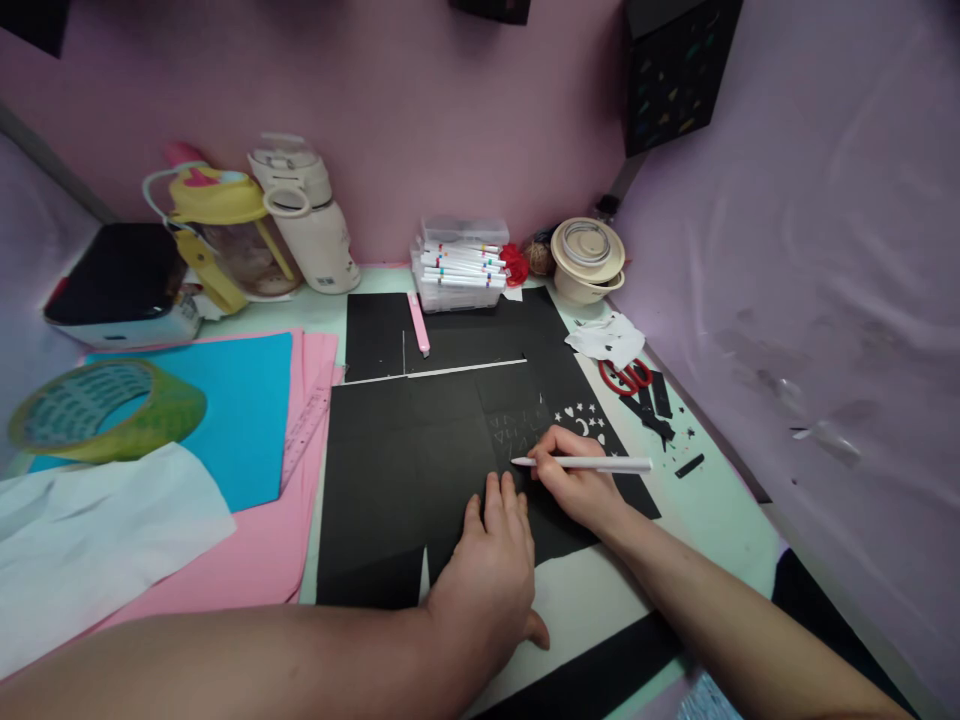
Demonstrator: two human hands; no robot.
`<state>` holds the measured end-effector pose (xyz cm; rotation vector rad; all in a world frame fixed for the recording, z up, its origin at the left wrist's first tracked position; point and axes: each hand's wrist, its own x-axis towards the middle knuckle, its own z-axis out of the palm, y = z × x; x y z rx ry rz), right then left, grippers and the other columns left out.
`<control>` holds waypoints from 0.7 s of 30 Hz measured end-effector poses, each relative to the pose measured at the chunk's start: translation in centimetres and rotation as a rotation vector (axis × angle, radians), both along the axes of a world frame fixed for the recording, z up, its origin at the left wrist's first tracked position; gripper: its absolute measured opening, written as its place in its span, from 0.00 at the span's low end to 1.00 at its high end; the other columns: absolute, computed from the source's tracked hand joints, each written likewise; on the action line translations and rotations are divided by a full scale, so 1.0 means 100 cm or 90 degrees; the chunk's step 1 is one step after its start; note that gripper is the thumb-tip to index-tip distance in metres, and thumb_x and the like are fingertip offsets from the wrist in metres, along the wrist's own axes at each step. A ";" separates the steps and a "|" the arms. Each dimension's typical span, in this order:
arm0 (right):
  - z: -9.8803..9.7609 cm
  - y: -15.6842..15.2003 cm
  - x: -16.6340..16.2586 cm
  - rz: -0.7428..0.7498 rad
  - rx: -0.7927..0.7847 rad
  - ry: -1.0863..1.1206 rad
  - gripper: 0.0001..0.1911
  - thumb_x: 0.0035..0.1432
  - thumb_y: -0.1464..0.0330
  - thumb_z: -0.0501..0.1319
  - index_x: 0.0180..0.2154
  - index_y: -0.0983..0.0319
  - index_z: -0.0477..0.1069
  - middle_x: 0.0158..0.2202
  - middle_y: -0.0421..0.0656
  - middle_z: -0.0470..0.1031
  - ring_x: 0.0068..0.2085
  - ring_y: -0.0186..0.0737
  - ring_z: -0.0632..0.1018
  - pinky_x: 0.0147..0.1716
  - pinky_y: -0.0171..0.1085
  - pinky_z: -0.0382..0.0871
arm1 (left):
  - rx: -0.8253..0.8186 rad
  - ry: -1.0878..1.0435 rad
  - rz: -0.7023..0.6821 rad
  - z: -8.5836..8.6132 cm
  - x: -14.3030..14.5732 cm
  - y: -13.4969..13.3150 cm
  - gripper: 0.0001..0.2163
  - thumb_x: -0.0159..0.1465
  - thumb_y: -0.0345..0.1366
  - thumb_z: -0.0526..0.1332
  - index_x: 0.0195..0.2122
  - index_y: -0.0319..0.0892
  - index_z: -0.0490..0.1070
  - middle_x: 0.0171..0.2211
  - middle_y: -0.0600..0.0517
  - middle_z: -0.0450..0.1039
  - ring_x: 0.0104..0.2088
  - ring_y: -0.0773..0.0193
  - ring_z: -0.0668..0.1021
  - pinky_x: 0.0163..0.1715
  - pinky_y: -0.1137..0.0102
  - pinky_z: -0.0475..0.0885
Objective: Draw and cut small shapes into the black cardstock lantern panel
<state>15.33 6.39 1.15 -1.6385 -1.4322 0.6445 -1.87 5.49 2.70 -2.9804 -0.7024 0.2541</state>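
The white pen is in your right hand, pinched near its tip between thumb and fingers. It should handle as light and stiff, with a barrel that looks smooth and could slip; close behind the tip, where you have it, is the place to hold it. Its tip points left, just above your left fingertips, and its long axis runs almost straight left to right, with the tail sticking out past the right side of your right hand.

Under both hands lies the black sheet, probably light and bendy, and likeliest to tear around the star, heart and moon shapes just beyond your right hand. Its longer side seems to run left to right. Your left hand rests flat on its near part, fingers together, thumb apart, gripping nothing; flat pressure suits it.

Farther off, red-handled scissors lie beyond and right of your right hand; a pink cutter lies well beyond your left.
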 end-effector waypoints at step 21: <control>0.006 0.022 0.035 -0.280 0.197 0.550 0.08 0.50 0.68 0.66 0.30 0.59 0.66 0.21 0.35 0.69 0.21 0.28 0.65 0.19 0.28 0.54 | 0.066 -0.145 0.046 -0.010 -0.005 -0.005 0.51 0.45 0.69 0.62 0.58 0.27 0.67 0.58 0.26 0.62 0.58 0.38 0.70 0.53 0.55 0.71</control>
